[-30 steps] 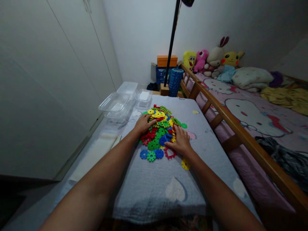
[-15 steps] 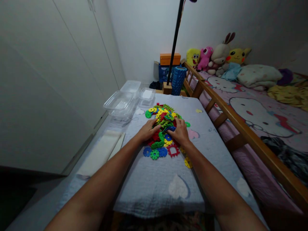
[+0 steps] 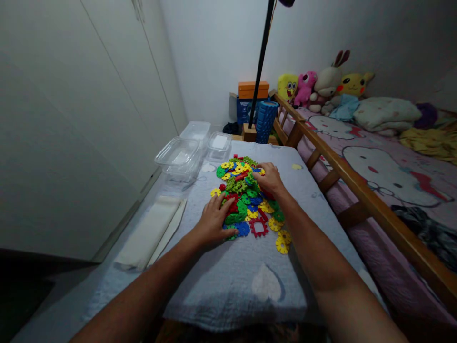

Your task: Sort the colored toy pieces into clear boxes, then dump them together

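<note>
A heap of plastic interlocking pieces (image 3: pixel 246 197) in red, green, blue and yellow lies on the cloth-covered table (image 3: pixel 228 286). Most are notched discs. My left hand (image 3: pixel 216 219) rests with spread fingers against the heap's near left side, over red, green and blue pieces. On the far right side, my right hand (image 3: pixel 268 178) reaches over the pile with its fingers apart, touching pieces; its fingertips are partly hidden. A red square frame piece (image 3: pixel 259 227) lies at the near edge, with yellow discs (image 3: pixel 283 242) to its right.
Clear plastic containers (image 3: pixel 178 152) and a smaller lidded one (image 3: pixel 219 143) stand at the back left. Folded cream cloth (image 3: pixel 150 233) lies on the left. A wooden bed rail (image 3: pixel 342 190) runs along the right. A black pole (image 3: pixel 260 62) rises behind the table.
My left hand has moved nearer and opened out over the heap's near left side. My right hand has shifted toward the far right side. The pieces are spread slightly wider.
</note>
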A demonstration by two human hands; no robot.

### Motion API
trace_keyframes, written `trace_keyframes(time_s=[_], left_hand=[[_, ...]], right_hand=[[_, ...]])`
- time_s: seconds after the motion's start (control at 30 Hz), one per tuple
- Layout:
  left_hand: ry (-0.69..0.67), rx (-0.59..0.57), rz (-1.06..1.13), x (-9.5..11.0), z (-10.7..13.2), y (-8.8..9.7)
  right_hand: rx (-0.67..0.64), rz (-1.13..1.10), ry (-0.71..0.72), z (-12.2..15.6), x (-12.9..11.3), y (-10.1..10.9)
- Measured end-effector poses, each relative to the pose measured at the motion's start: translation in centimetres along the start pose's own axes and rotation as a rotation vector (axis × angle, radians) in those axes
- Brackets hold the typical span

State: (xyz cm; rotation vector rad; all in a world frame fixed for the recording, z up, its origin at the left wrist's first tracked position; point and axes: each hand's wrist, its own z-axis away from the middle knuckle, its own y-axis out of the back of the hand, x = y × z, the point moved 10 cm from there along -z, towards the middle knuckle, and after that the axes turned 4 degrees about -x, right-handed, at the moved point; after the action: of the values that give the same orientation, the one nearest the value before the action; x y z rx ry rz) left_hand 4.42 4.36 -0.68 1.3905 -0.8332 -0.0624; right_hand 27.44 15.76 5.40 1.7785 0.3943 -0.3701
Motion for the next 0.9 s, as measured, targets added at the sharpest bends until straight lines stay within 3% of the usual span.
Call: trace_keyframes(time_s=[0.17, 0.3, 0.5, 0.67, 0.9], left_hand=[[-0.005, 0.106, -0.034, 1.3, -1.3, 0.9], [0.005, 0.161, -0.033, 1.1, -2.9, 1.5], [0.071, 0.277, 0.081, 0.2, -5.3, 2.5], [0.086, 0.365, 0.111, 0.9, -7.5, 3.8], [0.079, 0.462, 0.173, 0.8, -9.2, 5.3]], right_hand=[[-0.140, 0.043, -0.169, -2.6, 1.1, -2.6], [-0.226, 0.031, -0.161, -2.4, 1.8, -4.7], [-0.201, -0.032, -0.007, -0.3, 2.2, -4.3], [-0.211, -0.067, 0.109, 2.1, 1.3, -3.6], [-0.372, -0.129, 0.326, 5.0, -1.5, -2.8]])
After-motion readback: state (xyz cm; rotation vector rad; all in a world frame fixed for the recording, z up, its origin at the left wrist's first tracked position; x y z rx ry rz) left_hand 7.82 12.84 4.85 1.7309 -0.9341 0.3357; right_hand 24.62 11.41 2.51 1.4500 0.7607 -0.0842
